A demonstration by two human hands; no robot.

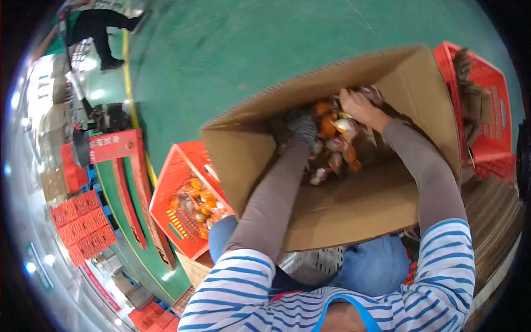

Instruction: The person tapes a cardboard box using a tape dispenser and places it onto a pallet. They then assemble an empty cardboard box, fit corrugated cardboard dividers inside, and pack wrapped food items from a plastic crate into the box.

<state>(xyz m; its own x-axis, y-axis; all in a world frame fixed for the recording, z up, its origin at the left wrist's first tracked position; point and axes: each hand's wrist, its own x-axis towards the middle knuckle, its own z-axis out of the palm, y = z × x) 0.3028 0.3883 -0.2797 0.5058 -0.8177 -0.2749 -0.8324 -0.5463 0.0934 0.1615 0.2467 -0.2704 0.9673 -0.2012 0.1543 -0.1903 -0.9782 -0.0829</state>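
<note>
A large cardboard box (343, 221) is tilted open in front of me, with both my arms reaching inside. Small clear-wrapped orange and white packets (335, 145) lie in a pile within it. My left hand (303, 128), in a dark grey glove, is down at the left side of the pile; its fingers are blurred and partly hidden. At the far side of the pile, my bare right hand (359, 108) has its fingers curled in among the packets, closed on some of them. How many it holds is hidden.
Left of the box, a red plastic crate (191, 156) holds similar packets. Another red crate (498, 105) at the right contains cardboard pieces. Flattened cardboard (492, 216) is stacked at lower right. A red pallet jack (113, 146) and a person (99, 27) are on the left.
</note>
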